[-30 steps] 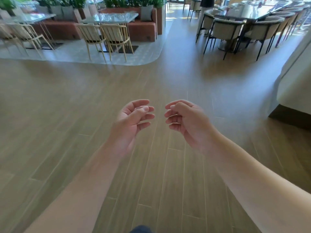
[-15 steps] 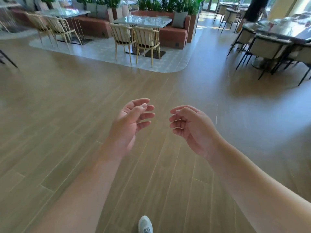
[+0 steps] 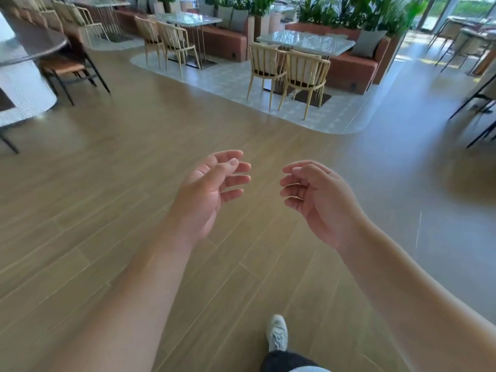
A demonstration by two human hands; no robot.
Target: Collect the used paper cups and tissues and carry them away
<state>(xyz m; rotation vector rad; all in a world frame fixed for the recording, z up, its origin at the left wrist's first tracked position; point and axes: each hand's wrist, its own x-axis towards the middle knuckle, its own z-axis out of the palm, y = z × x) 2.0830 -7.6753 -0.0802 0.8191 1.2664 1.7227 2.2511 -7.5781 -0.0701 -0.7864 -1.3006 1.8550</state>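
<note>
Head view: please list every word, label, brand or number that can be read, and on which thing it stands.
None: no readable text shows in this view.
Shoe: no brand or mark can be made out.
Marble tables: only glare, no signs or numbers.
Left hand and right hand: bare and empty, nothing printed.
</note>
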